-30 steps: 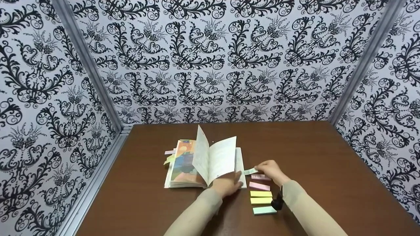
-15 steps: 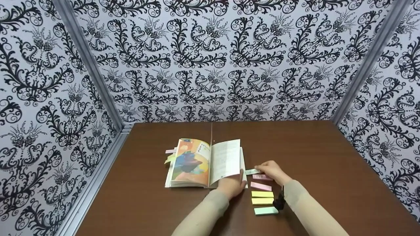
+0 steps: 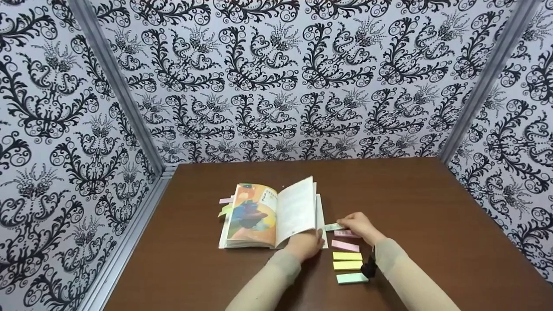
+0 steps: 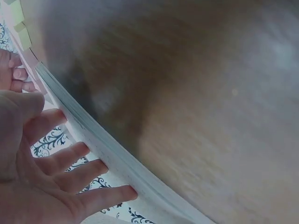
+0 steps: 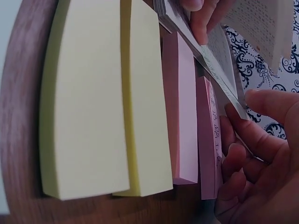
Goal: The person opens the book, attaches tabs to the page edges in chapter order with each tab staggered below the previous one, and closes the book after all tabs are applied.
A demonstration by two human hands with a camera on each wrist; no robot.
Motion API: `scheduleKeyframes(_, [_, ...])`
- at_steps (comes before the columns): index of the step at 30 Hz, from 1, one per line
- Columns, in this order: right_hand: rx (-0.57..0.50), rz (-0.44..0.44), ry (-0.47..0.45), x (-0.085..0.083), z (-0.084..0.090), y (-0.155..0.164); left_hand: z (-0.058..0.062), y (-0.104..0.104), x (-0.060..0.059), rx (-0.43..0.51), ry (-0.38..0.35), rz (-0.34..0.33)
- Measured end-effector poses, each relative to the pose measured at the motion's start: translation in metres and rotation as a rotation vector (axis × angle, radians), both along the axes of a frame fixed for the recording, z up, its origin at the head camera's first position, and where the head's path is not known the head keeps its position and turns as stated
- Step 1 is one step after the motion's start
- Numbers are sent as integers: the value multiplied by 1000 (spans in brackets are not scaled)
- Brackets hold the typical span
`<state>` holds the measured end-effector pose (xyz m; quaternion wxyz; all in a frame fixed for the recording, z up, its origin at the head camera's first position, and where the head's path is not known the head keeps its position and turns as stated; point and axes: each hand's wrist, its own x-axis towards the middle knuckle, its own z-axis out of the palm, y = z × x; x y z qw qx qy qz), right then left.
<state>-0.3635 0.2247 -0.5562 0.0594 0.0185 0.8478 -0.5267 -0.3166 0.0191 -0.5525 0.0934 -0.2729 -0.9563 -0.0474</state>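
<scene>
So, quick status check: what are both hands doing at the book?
Left hand open, fingers lifting the open paperback book's right pages. Right hand pinching pale green paper strip at page edge. Nothing in the way.

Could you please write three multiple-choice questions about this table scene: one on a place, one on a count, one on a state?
1. Where do the sticky note pads lie relative to the book?
A. On its left
B. On its right
C. On top of it

2. How many yellow pads lie in the row?
A. One
B. Two
C. Four

3. What is the state of the book?
A. Closed
B. Standing upright
C. Lying open

Answers:
1. B, the head view shows the row on the table to the right of the book, by the right hand.
2. B, two yellow pads sit side by side between the pink ones and the green one.
3. C, a picture page shows, and the left hand touches the right-hand pages.
</scene>
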Motion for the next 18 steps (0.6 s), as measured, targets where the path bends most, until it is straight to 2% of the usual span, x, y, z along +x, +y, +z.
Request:
scheduleKeyframes(5, [1, 3, -4, -1, 0, 0, 1, 4, 0, -60, -12, 24])
scheduleKeyframes(12, [-23, 15, 20, -2, -2, 0, 0, 13, -4, -17, -106, 97])
scheduleKeyframes(18, [17, 3, 49, -2, -5, 1, -1, 13, -3, -32, -83, 82])
